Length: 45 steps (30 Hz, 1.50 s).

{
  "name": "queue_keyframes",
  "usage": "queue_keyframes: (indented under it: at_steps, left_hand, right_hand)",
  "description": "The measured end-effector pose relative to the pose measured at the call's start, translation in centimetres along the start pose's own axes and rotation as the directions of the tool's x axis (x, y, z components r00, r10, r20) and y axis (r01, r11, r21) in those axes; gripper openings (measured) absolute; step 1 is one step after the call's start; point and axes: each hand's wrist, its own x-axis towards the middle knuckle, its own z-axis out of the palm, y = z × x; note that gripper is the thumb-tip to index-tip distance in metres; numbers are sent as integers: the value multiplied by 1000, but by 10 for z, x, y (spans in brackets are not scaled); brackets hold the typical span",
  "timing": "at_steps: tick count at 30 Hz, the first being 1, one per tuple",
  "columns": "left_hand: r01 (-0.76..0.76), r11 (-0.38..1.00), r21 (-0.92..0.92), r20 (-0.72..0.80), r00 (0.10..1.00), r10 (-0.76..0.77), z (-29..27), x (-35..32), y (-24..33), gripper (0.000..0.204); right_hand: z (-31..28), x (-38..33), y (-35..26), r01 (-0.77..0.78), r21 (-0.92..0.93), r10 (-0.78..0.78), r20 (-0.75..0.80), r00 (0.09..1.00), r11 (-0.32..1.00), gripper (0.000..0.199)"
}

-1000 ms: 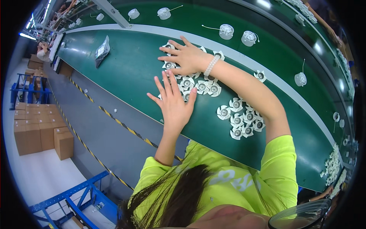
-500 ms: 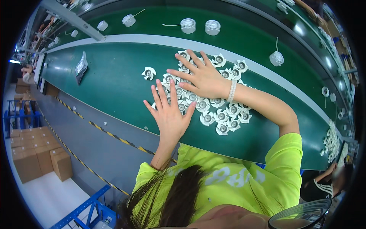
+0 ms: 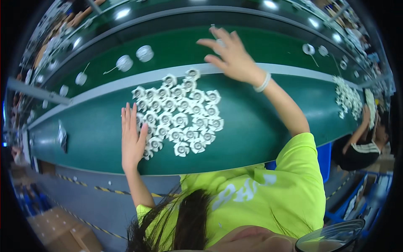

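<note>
Firstly, left hand (image 3: 134,145): fingers straight, side by side, thumb apart, at the left edge of the fan-wheel cluster (image 3: 180,120). Said cluster, white, lies on the green tabletop (image 3: 260,126). Silvery packet (image 3: 62,137), well left of the cluster. Right hand (image 3: 235,54): fingers spread, beyond the cluster's far right corner. White round housings (image 3: 145,53), beyond its far left corner.

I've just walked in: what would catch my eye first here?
Probably the cluster of white fan wheels in the middle of the green table, with the left hand along its left edge. Next, the right hand, fingers spread, over the belt at the far side. The bright yellow shirt stands out below.
</note>
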Motion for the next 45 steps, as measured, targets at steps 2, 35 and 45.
queue_keyframes:
  at_steps: [2,35,45]
  left_hand:
    - [-44,997,70,156,987,32,-8,2,18,61]
    - [-524,836,163,254,841,478,89,31,105,60]
    - [-418,881,220,82,908,410,85,51,113,62]
  right_hand:
    - [-30,-24,59,-188,-451,73,-259,963,873,49]
    - [-14,-78,-5,-102,416,26,184,983,904,56]
    - [-10,-70,18,-63,151,46,118,992,987,61]
